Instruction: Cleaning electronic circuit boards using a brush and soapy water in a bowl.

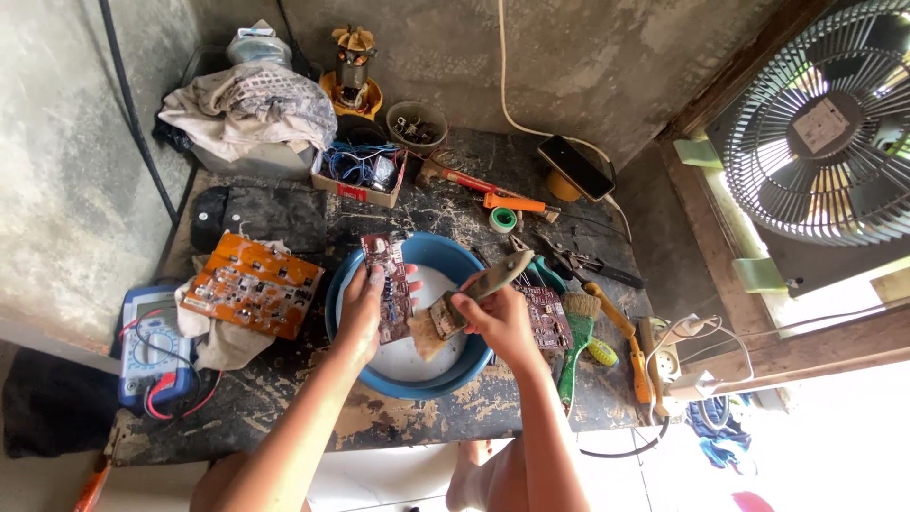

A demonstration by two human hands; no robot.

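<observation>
The left hand (363,308) pinches a small dark red circuit board (390,284) by its edge, thumb on one side and fingers on the other, holding it up over the round blue plastic bowl (353,275). The right hand (498,322) is wrapped tight around a worn paintbrush with a grey handle (464,305) — its pale bristles seem to touch the board's lower end. A bigger orange circuit board (251,284) lies on a cloth to the left.

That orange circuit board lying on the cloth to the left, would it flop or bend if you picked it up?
Probably not: the orange circuit board looks like a flat, rigid panel, keeping its shape though it rests on a rumpled cloth. It seems thin, so likely light. Its small soldered parts look fragile, so gripping by the edges seems wise.
</observation>
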